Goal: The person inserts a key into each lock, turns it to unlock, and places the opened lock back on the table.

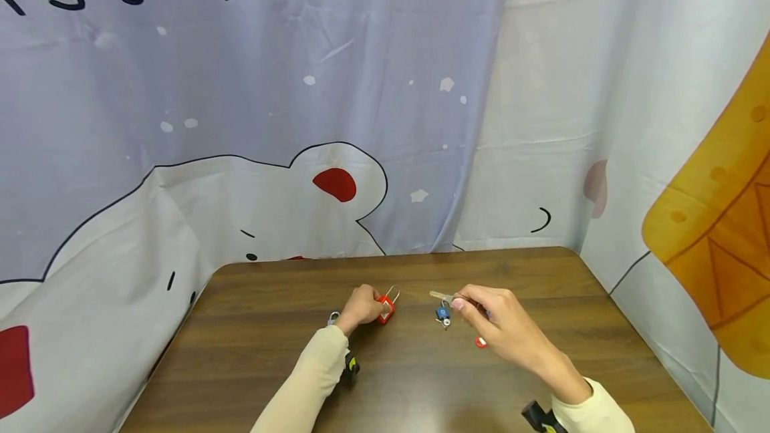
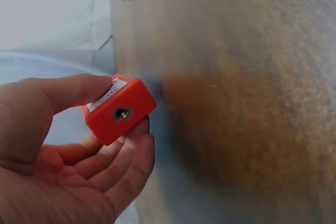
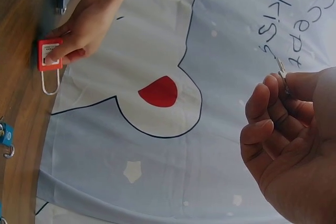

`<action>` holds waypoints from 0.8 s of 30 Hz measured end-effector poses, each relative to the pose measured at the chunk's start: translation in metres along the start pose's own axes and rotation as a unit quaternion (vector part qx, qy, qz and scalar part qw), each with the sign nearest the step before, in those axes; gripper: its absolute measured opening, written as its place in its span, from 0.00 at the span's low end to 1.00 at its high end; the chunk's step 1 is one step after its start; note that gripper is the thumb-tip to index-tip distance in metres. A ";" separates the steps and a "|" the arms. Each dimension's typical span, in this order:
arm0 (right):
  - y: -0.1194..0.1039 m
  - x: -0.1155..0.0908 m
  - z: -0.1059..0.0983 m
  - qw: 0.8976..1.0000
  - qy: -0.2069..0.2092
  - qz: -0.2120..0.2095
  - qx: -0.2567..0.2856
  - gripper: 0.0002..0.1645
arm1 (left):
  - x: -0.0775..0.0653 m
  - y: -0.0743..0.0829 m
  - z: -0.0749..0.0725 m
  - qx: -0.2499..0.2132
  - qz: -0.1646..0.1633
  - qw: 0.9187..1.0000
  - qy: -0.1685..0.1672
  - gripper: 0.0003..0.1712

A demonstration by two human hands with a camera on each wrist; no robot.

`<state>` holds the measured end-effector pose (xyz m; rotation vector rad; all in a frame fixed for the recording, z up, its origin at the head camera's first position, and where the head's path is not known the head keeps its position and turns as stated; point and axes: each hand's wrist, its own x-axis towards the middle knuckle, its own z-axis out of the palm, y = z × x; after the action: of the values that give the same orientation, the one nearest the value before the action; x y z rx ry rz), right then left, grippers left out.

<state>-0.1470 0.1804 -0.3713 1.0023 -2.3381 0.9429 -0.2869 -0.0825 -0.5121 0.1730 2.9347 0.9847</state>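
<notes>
My left hand (image 1: 361, 306) pinches a red padlock (image 1: 386, 310) between thumb and fingers, above the table. In the left wrist view, the red padlock (image 2: 123, 111) shows its keyhole to the camera, with the thumb over its white label. Its shackle sticks out away from the hand in the right wrist view. Farther right, my right hand (image 1: 499, 323) holds a small metal key (image 1: 442, 296) between thumb and forefinger, its blade pointing left toward the padlock. The key (image 3: 282, 69) is raised above the table, apart from the padlock.
A blue padlock (image 1: 442, 314) lies on the brown wooden table (image 1: 271, 366), left of my right hand. A small red round object (image 1: 480, 342) sits under that hand. Beside my left wrist is a grey padlock (image 1: 333, 317). A printed curtain (image 1: 361, 85) hangs behind the table.
</notes>
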 end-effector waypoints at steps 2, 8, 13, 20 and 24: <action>-0.001 0.001 -0.001 1.000 0.001 -0.005 0.002 0.09 | -0.002 0.002 -0.004 -0.008 0.007 1.000 0.001 0.13; -0.006 0.009 -0.008 1.000 0.004 -0.015 -0.002 0.08 | -0.007 0.015 -0.020 -0.043 0.035 0.998 0.012 0.12; -0.010 0.015 -0.012 1.000 0.014 -0.019 -0.003 0.08 | -0.013 0.025 -0.031 -0.067 0.059 0.996 0.025 0.12; -0.013 0.017 -0.015 0.999 0.027 -0.019 0.006 0.09 | -0.021 0.038 -0.044 -0.075 0.079 0.993 0.048 0.11; -0.014 0.019 -0.015 0.999 0.034 -0.028 0.014 0.10 | -0.026 0.046 -0.050 -0.093 0.089 0.990 0.055 0.10</action>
<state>-0.1468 0.1755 -0.3441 1.0263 -2.2355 0.9758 -0.2610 -0.0793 -0.4445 0.3914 2.9425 1.3261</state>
